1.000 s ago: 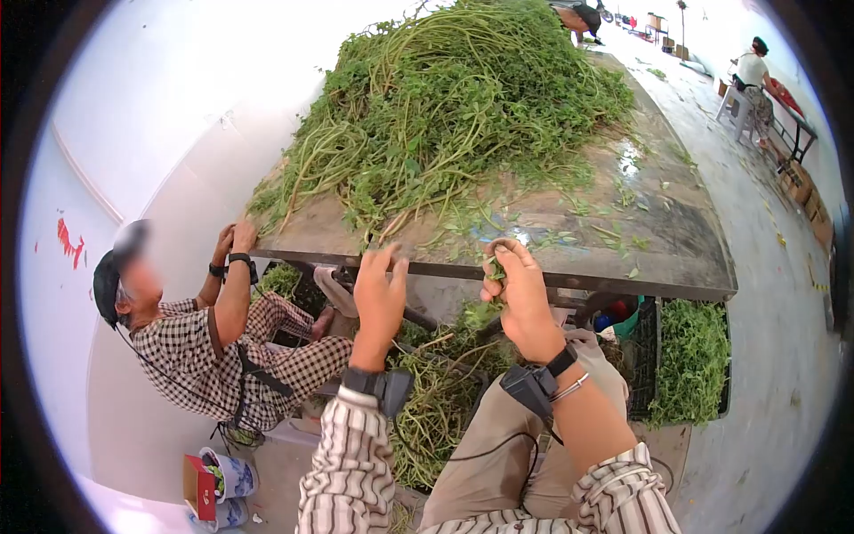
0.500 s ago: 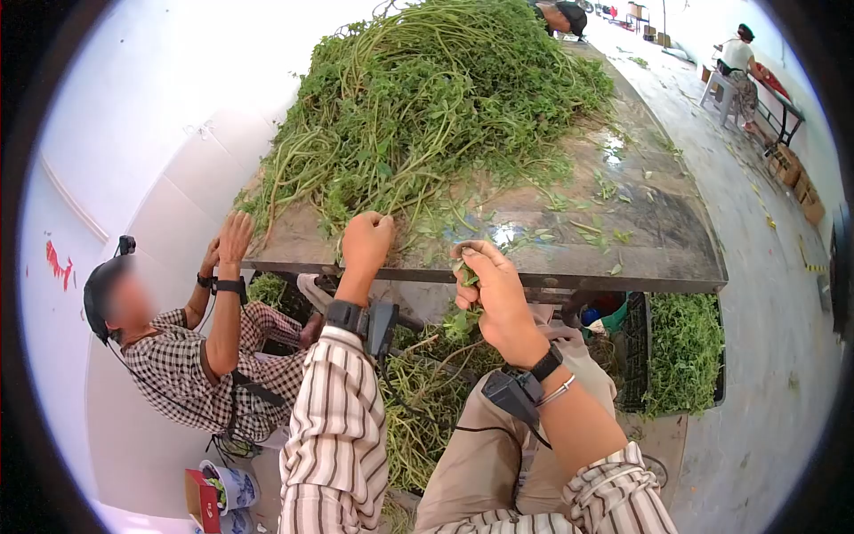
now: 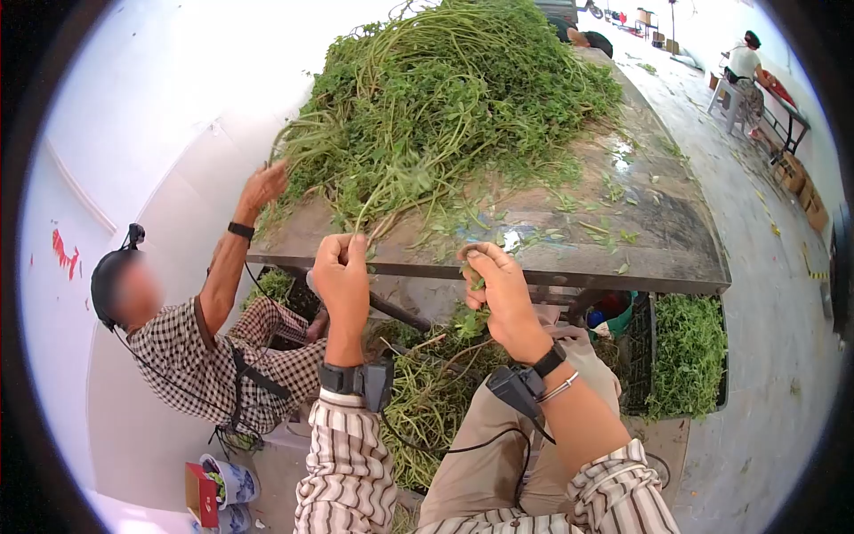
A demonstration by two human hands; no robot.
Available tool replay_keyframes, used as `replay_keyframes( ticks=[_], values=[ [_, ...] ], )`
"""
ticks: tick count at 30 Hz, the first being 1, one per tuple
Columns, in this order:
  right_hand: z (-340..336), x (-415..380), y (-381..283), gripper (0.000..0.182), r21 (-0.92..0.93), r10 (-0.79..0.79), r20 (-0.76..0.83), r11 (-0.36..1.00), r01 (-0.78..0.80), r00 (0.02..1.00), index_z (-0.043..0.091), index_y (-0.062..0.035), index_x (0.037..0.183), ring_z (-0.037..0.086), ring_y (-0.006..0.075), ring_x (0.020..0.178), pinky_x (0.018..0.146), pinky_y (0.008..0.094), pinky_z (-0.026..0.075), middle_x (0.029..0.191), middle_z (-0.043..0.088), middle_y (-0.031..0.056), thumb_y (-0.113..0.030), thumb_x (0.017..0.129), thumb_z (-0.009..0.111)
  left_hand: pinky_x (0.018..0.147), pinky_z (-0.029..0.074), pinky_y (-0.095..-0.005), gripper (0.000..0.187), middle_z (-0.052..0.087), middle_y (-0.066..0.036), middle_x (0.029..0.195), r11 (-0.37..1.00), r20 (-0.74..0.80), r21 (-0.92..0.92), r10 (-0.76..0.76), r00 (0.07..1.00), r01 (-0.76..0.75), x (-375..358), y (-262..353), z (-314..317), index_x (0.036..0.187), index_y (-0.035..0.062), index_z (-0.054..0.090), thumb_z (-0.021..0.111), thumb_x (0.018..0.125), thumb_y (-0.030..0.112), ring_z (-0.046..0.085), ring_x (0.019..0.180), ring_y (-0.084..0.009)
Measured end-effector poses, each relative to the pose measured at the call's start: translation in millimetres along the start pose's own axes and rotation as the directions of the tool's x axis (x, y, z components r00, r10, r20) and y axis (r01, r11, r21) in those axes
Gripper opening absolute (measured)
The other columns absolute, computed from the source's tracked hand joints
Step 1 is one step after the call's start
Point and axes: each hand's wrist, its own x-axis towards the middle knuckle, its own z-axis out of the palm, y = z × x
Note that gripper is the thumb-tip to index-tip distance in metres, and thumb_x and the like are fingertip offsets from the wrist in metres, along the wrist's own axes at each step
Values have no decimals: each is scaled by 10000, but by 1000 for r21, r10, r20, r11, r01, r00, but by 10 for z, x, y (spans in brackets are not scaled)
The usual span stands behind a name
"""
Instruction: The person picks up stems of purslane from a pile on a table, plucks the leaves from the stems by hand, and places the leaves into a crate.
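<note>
A big heap of leafy green stems [image 3: 454, 116] covers the far part of the dark table [image 3: 658, 231]. My left hand [image 3: 342, 280], at the table's front edge, is closed with thumb and finger pinching the end of a long stem [image 3: 363, 215] that runs up toward the heap. My right hand [image 3: 503, 298] is curled shut around a small bunch of green leaves [image 3: 478, 283], just in front of the same edge. Its fingers partly hide the leaves. Under my hands, a pile of loose stems [image 3: 427, 409] lies by my legs.
At left sits a co-worker in a checked shirt [image 3: 182, 360], one hand [image 3: 265, 185] at the heap. A black crate of greens [image 3: 689, 356] stands right, beside a green container [image 3: 618, 316]. A patterned bucket [image 3: 238, 481] is at lower left. Another person [image 3: 745, 67] sits far right.
My left hand has drawn back from the heap toward me, with a stem now in its pinch. My right hand stays nearly still. The co-worker's hand has reached up to the heap.
</note>
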Motion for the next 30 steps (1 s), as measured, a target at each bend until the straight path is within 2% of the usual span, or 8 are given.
replay_keyframes(
  ticks=[6,9,12,13,17,20,24,30],
  values=[
    [-21,-11,42,171,-165,-34,60,985,44,998,556,-33,989,423,90,584,520,251,392,736,485,18,-178,906,518,519,304,-269,134,413,-12,655,995,4,63,83,997,-83,-388,298,-140,769,-6,537,611,850,72,346,568,-100],
    [89,-41,35,349,-661,-489,208,568,491,847,524,-23,1190,595,191,795,735,283,460,980,636,96,-149,866,558,520,319,-271,106,435,-25,667,994,22,59,88,996,-89,-597,350,-156,773,-6,541,617,832,38,380,571,-108],
    [218,-123,55,387,-670,-631,303,392,631,714,526,-56,1234,623,236,794,710,292,469,1055,627,176,-122,854,561,500,359,-288,70,463,-73,654,986,72,86,137,988,-143,-741,402,-192,778,2,579,648,785,3,441,540,-172],
    [237,-193,25,409,-685,-522,299,465,561,799,529,-94,1257,629,304,772,655,309,478,1036,624,198,-104,849,558,500,359,-288,70,463,-73,654,985,60,84,143,988,-148,-782,413,-210,778,2,579,648,785,3,441,540,-172],
    [150,-70,299,354,-700,-580,469,215,681,666,565,-102,1198,597,347,721,599,377,480,885,637,154,-86,844,557,493,366,-284,69,478,-79,653,989,101,71,119,988,-127,-892,411,-287,799,7,598,659,770,-6,456,539,-184],
    [192,-127,286,305,-725,-491,514,190,662,704,579,-37,1139,630,322,846,721,350,503,985,630,195,-16,837,541,476,288,-271,77,409,-39,652,993,94,30,115,989,-118,-910,388,-334,780,12,574,645,809,9,364,533,-125],
    [237,-117,300,248,-727,-455,578,91,681,678,584,-75,1072,585,327,710,578,381,473,848,596,120,-83,824,573,476,292,-271,77,415,-43,654,993,90,46,105,990,-109,-892,347,-454,779,7,574,647,805,8,378,536,-134],
    [247,-119,388,161,-707,-469,520,233,668,714,594,-37,964,571,334,694,591,365,464,820,586,143,-80,814,553,483,372,-302,87,488,-93,663,983,158,139,97,983,-120,-973,246,-519,786,12,590,665,754,-19,465,533,-213]
  ],
)
